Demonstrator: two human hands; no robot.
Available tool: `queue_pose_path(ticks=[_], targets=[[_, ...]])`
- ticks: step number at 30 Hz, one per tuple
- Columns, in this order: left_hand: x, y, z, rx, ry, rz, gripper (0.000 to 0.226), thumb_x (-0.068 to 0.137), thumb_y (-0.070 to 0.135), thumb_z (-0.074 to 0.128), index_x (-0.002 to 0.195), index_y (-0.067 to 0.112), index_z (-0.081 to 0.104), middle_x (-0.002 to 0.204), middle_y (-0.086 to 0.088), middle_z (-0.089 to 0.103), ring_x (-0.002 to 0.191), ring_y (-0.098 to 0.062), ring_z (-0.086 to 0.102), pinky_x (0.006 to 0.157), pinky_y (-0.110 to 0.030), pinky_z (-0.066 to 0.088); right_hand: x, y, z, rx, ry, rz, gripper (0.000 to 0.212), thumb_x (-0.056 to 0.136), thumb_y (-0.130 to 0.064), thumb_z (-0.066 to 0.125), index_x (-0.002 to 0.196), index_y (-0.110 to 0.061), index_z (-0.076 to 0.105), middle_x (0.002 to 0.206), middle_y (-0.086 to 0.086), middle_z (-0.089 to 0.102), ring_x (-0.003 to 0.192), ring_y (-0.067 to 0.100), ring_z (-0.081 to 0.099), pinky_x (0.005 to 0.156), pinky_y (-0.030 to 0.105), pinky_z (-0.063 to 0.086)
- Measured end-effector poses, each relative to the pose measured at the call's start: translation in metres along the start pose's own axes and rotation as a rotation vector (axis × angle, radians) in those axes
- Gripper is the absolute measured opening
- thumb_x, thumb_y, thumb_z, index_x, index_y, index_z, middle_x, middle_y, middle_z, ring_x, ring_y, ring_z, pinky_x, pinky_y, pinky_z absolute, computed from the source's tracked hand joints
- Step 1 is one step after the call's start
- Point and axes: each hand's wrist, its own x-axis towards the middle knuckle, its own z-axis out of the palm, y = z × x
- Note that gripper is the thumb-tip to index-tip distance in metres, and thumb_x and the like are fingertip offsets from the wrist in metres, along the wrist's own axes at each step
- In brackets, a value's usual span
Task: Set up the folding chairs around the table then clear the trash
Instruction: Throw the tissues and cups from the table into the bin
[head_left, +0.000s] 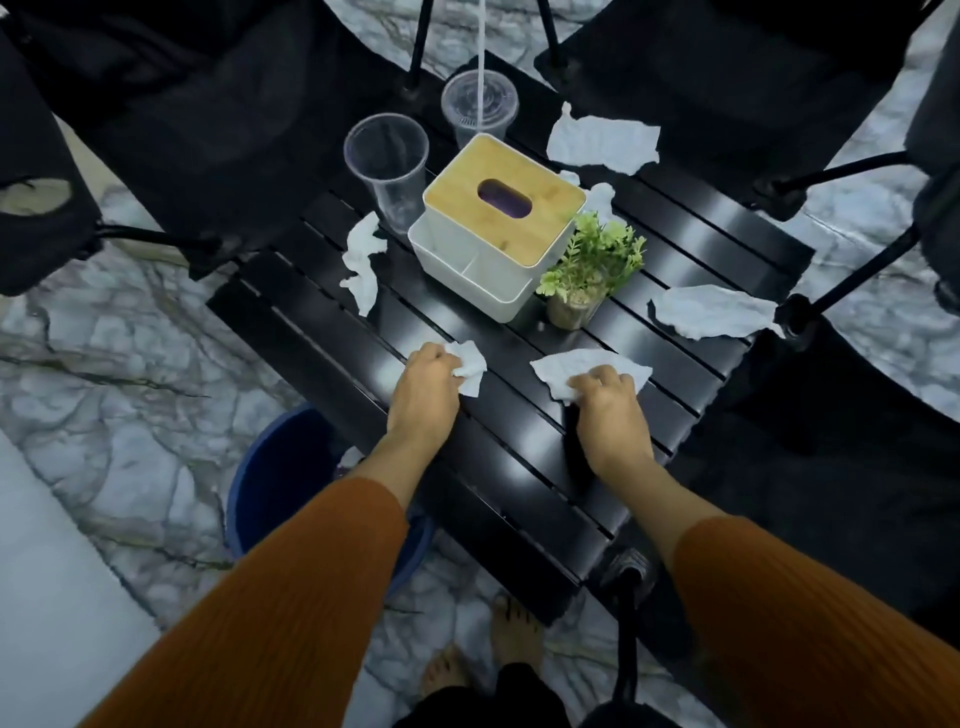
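On the black slatted table (691, 254), my left hand (425, 383) grips a crumpled white tissue (471, 364) near the front edge. My right hand (605, 397) closes on a flatter tissue (571, 366) beside it. More torn tissues lie loose: one at the left (361, 262), one at the right (714, 312), one at the back (602, 143). Two clear plastic cups stand at the back, an open one (387, 169) and a lidded one with a straw (479, 106). Black folding chairs (208, 130) (727, 62) surround the table.
A white tissue box with a wooden lid (498, 223) sits mid-table beside a small potted plant (587, 275). A blue bin (275, 483) stands on the marble floor under my left arm, with some tissue inside. My bare feet (514, 629) are below.
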Motion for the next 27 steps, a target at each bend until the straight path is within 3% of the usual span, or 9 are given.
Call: queue_pose_path(ticks=[3, 9, 12, 14, 17, 20, 23, 25, 27], targets=[[-0.008, -0.007, -0.007, -0.152, 0.104, -0.113, 0.022, 0.092, 0.009, 0.058, 0.11, 0.007, 0.07, 0.111, -0.006, 0.061, 0.1, -0.024, 0.059, 0.082, -0.026, 0.043, 0.004, -0.007, -0.007, 0.092, -0.041, 0.018, 0.035, 0.079, 0.015, 0.042, 0.103, 0.005, 0.064, 0.106, 0.02, 0.055, 0.096, 0.038, 0.057, 0.076, 0.041, 0.051], [-0.044, -0.056, -0.049, -0.375, 0.342, -0.32, 0.017, 0.087, 0.011, 0.067, 0.103, 0.009, 0.073, 0.098, -0.004, 0.066, 0.087, -0.018, 0.06, 0.076, -0.023, 0.044, -0.017, -0.08, 0.003, 0.318, -0.112, -0.134, 0.034, 0.084, 0.014, 0.042, 0.103, 0.004, 0.068, 0.113, 0.019, 0.06, 0.104, 0.033, 0.057, 0.092, 0.036, 0.047], [-0.073, -0.093, -0.069, -0.423, 0.426, -0.445, 0.014, 0.087, 0.015, 0.068, 0.099, 0.009, 0.073, 0.086, 0.0, 0.066, 0.076, -0.014, 0.058, 0.061, -0.008, 0.039, -0.039, -0.129, 0.023, 0.426, -0.143, -0.194, 0.031, 0.087, 0.009, 0.044, 0.102, 0.002, 0.07, 0.112, 0.016, 0.063, 0.105, 0.029, 0.059, 0.093, 0.031, 0.046], [-0.097, -0.118, -0.074, -0.416, 0.427, -0.499, 0.011, 0.088, 0.015, 0.067, 0.095, 0.009, 0.072, 0.079, 0.0, 0.065, 0.071, -0.015, 0.058, 0.054, -0.007, 0.037, -0.055, -0.157, 0.041, 0.457, -0.2, -0.236, 0.03, 0.087, 0.008, 0.044, 0.1, 0.001, 0.071, 0.112, 0.014, 0.064, 0.105, 0.026, 0.06, 0.094, 0.029, 0.046], [-0.131, -0.152, -0.065, -0.364, 0.386, -0.602, 0.013, 0.089, 0.014, 0.066, 0.097, 0.005, 0.072, 0.086, -0.009, 0.07, 0.073, -0.018, 0.058, 0.066, -0.022, 0.04, -0.075, -0.184, 0.073, 0.429, -0.307, -0.268, 0.031, 0.088, 0.008, 0.043, 0.101, 0.001, 0.071, 0.113, 0.015, 0.064, 0.104, 0.027, 0.06, 0.093, 0.027, 0.046], [-0.151, -0.176, -0.048, -0.387, 0.235, -0.723, 0.025, 0.091, 0.012, 0.063, 0.113, 0.004, 0.067, 0.11, -0.015, 0.07, 0.101, -0.03, 0.064, 0.079, -0.03, 0.045, -0.085, -0.193, 0.103, 0.357, -0.473, -0.202, 0.032, 0.09, 0.005, 0.047, 0.115, -0.002, 0.066, 0.126, 0.017, 0.058, 0.108, 0.029, 0.06, 0.093, 0.029, 0.049], [-0.161, -0.188, -0.037, -0.43, -0.033, -0.702, 0.048, 0.095, 0.012, 0.057, 0.142, 0.011, 0.046, 0.149, -0.01, 0.044, 0.136, -0.028, 0.043, 0.109, -0.034, 0.037, -0.087, -0.19, 0.118, 0.223, -0.6, -0.219, 0.049, 0.088, -0.003, 0.061, 0.135, -0.008, 0.052, 0.143, 0.013, 0.047, 0.13, 0.027, 0.047, 0.108, 0.031, 0.04], [-0.163, -0.191, -0.038, -0.485, -0.077, -0.663, 0.053, 0.097, 0.006, 0.051, 0.148, 0.018, 0.038, 0.159, -0.007, 0.025, 0.145, -0.026, 0.03, 0.116, -0.037, 0.031, -0.084, -0.187, 0.118, 0.229, -0.626, -0.209, 0.056, 0.087, -0.002, 0.062, 0.14, -0.01, 0.046, 0.146, 0.013, 0.043, 0.131, 0.028, 0.045, 0.108, 0.03, 0.04], [-0.163, -0.194, -0.043, -0.507, -0.044, -0.685, 0.055, 0.097, 0.001, 0.048, 0.148, 0.02, 0.037, 0.161, -0.007, 0.021, 0.145, -0.028, 0.028, 0.116, -0.039, 0.033, -0.079, -0.184, 0.115, 0.252, -0.632, -0.2, 0.056, 0.089, 0.0, 0.059, 0.142, -0.011, 0.044, 0.146, 0.013, 0.042, 0.129, 0.027, 0.047, 0.106, 0.028, 0.04]])
